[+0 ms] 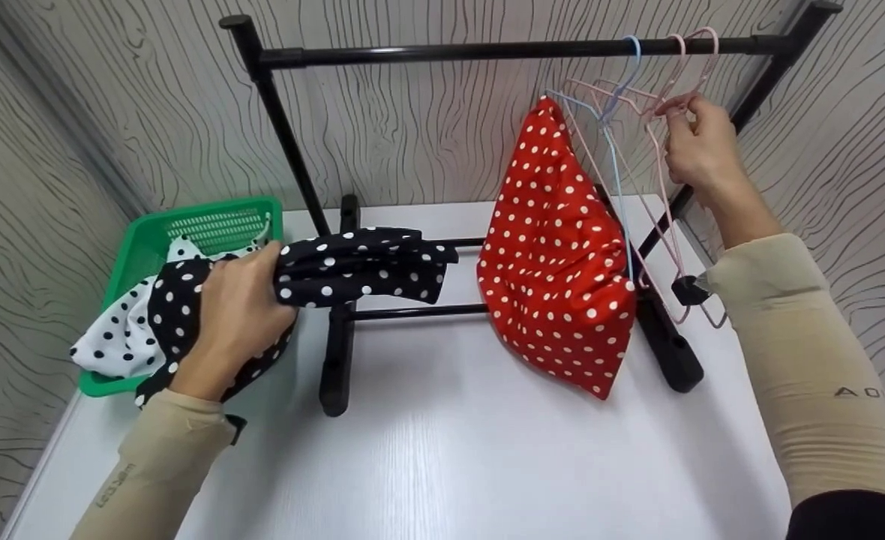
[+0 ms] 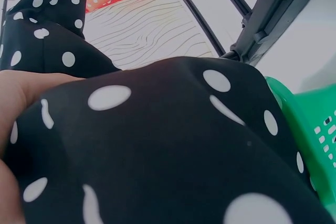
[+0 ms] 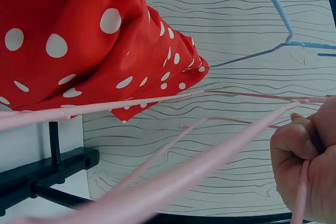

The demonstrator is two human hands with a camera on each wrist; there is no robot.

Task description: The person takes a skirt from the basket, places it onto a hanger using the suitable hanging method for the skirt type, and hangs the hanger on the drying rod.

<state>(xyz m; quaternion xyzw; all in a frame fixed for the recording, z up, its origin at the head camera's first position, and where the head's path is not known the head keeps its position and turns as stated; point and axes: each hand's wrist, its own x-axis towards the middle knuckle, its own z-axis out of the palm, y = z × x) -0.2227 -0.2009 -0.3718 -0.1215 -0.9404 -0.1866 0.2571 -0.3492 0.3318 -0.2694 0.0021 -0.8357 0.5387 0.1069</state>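
Left hand (image 1: pixel 234 311): we've got a firm grip on a bunched black fabric piece with white polka dots (image 1: pixel 337 289). One end sticks out toward the black metal tube rack (image 1: pixel 442 52), the rest drapes down left of the rack.

Right hand (image 1: pixel 701 146): fingers curled, pinching a thin pink wire-style hanger (image 3: pixel 301 195) just below the rack's top bar, toward the rack's right end. Two pink hooks (image 1: pixel 715 52) sit on that bar; can't tell for sure which one belongs to the held hanger.

Just left of the right hand on the rack: a light blue thin hanger (image 1: pixel 637 58) carrying a red fabric piece with white polka dots (image 1: pixel 555 255). We'd call that one done.

Left of the rack: a green perforated plastic basket (image 1: pixel 129 251), with a white fabric piece with black polka dots (image 1: pixel 124 334) spilling over its rim. Looks like it's left to do.

Our read: one hung, one in hand and not yet on a hanger, at least one waiting. The bunched black piece hides part of the basket, so we can't confirm the count.
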